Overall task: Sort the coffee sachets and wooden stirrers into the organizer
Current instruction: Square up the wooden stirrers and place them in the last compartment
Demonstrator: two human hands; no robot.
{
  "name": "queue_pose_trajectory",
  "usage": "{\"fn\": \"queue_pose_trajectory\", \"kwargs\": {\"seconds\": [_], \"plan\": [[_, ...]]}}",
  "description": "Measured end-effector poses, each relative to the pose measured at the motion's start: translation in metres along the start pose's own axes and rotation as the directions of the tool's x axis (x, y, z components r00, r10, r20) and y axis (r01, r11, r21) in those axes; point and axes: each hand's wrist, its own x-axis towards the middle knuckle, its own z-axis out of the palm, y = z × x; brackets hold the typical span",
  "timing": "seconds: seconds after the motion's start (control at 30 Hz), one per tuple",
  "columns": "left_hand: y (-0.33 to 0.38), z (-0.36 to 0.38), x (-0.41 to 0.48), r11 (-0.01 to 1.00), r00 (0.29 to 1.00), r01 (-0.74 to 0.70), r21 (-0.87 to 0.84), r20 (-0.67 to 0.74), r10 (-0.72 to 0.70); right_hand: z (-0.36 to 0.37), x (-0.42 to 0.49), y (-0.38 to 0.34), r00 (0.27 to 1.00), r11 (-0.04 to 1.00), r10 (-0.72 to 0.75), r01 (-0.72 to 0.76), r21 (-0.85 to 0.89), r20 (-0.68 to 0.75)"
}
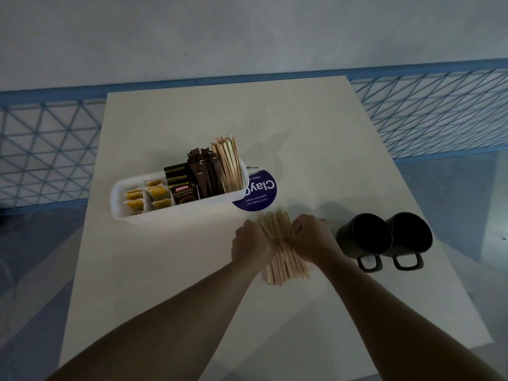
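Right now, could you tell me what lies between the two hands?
The head view shows a stirrer bundle, gripped by the left hand and right hand.

The surface (316, 127) lies open across its far half and along the near edge. Toward the left edge the white organizer (178, 213) blocks the way, upright stirrers (229, 166) rising above its rim, a round purple sign (261, 196) at its right end. Two black mugs (364, 237) stand near the right edge; the left hand (248, 243) and right hand (310, 237), gripping a stirrer bundle (283, 262), fill the gap between.
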Motion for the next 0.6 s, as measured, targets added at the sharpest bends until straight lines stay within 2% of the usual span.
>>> {"fn": "queue_pose_trajectory", "kwargs": {"seconds": [0.17,0.4,0.6], "plan": [[0.0010,0.0017,-0.0020,0.997,0.998,-0.052,0.060,-0.025,0.054,0.0018,0.0042,0.0023,0.999,0.999,0.039,-0.039,-0.009,0.016],[0.0035,0.0034,0.0006,0.999,1.000,-0.003,0.035,-0.030,0.004,0.0011,0.0078,0.0040,0.998,0.998,0.054,-0.055,0.018,0.024],[0.0035,0.0073,0.0001,0.998,1.000,-0.022,0.059,-0.021,0.024,-0.0004,0.0060,0.0038,0.998,0.997,0.056,-0.056,0.058,-0.004]]}}
